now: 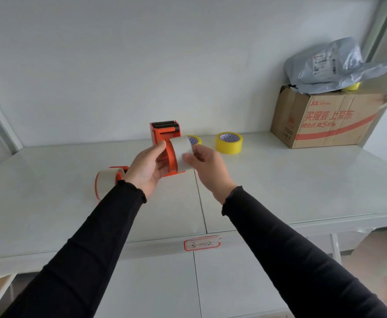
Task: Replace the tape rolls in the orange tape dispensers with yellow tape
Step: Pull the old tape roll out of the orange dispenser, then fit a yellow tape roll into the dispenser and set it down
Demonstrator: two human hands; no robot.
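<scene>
Both hands meet above the white shelf (302, 175). Left hand (147, 167) grips the orange tape dispenser (165, 134), which is raised clear of the surface with its serrated blade uppermost. Right hand (207, 165) pinches the pale tape roll (183, 154) seated in that dispenser, thumb on its outer face. Second orange dispenser (110, 180), also loaded with pale tape, lies on the shelf beside the left wrist. Two yellow tape rolls (229, 143) stand behind the hands; the nearer one is partly hidden. Cardboard box (325, 120) sits far right.
</scene>
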